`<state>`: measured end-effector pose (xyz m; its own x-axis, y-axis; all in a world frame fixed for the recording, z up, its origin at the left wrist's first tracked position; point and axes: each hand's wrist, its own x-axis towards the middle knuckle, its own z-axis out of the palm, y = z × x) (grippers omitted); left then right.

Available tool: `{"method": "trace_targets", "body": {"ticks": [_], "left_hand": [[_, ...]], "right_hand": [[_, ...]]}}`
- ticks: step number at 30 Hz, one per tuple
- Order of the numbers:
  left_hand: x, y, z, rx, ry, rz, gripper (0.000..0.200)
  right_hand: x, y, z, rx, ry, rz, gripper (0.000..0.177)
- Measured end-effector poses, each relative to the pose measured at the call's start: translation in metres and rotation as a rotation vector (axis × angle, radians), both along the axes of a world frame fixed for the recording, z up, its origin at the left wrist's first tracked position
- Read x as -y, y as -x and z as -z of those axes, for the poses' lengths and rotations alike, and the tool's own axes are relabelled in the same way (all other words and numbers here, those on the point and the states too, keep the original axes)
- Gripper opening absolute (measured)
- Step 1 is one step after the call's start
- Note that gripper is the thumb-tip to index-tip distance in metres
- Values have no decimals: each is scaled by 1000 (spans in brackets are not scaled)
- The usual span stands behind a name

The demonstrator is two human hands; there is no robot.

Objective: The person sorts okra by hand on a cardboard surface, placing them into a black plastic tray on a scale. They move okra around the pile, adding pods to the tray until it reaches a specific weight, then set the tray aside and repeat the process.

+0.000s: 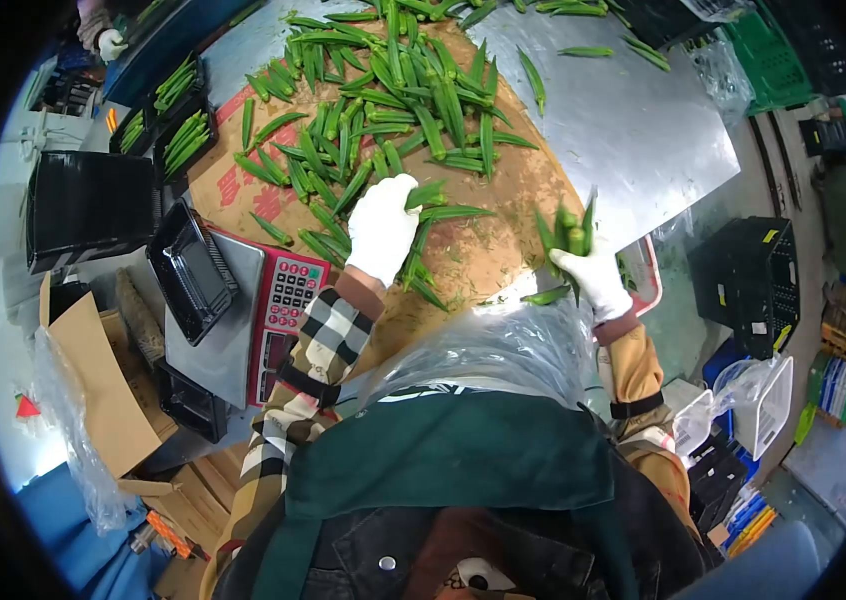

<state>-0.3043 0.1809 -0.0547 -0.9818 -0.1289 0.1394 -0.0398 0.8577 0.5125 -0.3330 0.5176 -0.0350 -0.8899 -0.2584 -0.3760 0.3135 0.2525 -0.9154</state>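
Observation:
A heap of green okra lies on a flattened cardboard sheet over a metal table. My left hand, in a white glove, is at the near edge of the heap, its fingers closed on an okra pod. To the right, my right hand, also gloved, grips a small bunch of okra pods that point up and away from me. A loose pod lies just below that bunch. My palms and some fingertips are hidden.
Left of the cardboard stands a red-framed scale with a black tray on it. Okra-filled trays sit farther back. An open carton is at lower left, black crates at right. Another person's gloved hand shows at top left.

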Motion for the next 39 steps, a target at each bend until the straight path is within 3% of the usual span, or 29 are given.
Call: {"method": "trace_targets", "body": {"ticks": [2,6,9,10,11,13,17,18,20,21,24,26,27,29,31,34,36,39], "left_hand": [[-3,2,-4,-44,181,105,21],[7,15,20,-39,334,182,18],[16,25,20,28,348,193,20],[16,29,11,34,266,112,26],[13,31,2,43,184,34,32],[8,35,-14,54,88,-92,39],[-24,33,-45,55,22,1,47],[-33,31,-39,-30,99,153,40],[-52,26,-12,27,281,318,20],[-58,24,-4,29,338,314,16],[-67,24,12,21,443,290,15],[-60,28,11,7,429,265,27],[-54,30,7,9,408,289,29],[-50,37,-3,98,179,167,31],[-53,41,-40,136,-23,112,30],[-48,34,-72,382,-1249,206,35],[-46,18,-79,611,-1525,189,39],[-48,-7,-73,703,-1771,144,41]], "right_hand": [[-20,-6,-6,117,38,101,46],[-45,-25,9,-22,-124,96,41],[-46,-45,33,-209,-452,-152,42],[-40,-50,34,-249,-543,-216,42],[-43,-58,57,-462,-658,-323,42],[-27,-62,48,-519,-758,-452,46],[-16,-55,40,-715,-910,-735,48],[-15,-52,40,-689,-904,-741,48],[-13,-48,40,-631,-898,-758,49],[-14,-48,39,-598,-895,-770,49],[-23,-48,34,-207,-611,-317,53],[-25,-39,11,76,-132,15,46],[-27,-34,1,191,-5,67,41],[-33,-27,-6,391,277,158,29],[-26,-28,-11,418,442,183,27],[-1,-31,-25,466,605,174,36],[18,-32,-37,496,682,161,44],[38,-34,-39,533,719,151,52]]}}
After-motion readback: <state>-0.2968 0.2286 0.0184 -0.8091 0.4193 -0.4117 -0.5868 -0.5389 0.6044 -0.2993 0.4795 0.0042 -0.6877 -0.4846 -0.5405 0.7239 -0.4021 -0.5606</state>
